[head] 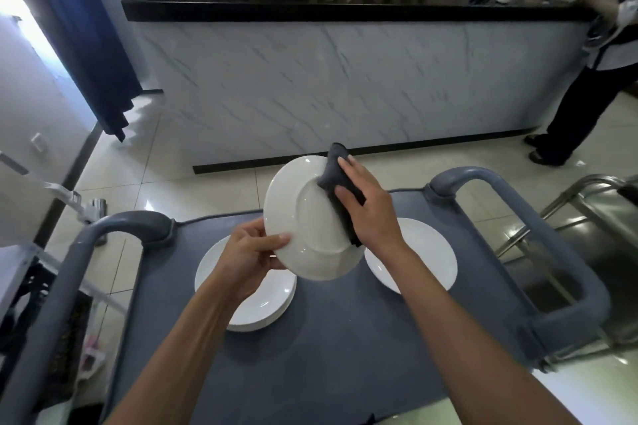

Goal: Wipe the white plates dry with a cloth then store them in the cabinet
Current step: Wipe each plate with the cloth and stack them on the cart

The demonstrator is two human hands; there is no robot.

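My left hand grips the lower left rim of a white plate, held tilted above the cart with its underside toward me. Against the plate's right side my right hand presses a dark grey cloth. Below my left hand a stack of white plates rests on the grey cart top. A single white plate lies on the cart to the right, partly hidden by my right wrist.
The cart has grey handles at left and right. A marble-fronted bar counter stands ahead across tiled floor. Another person stands at its right end. A steel frame is at the right.
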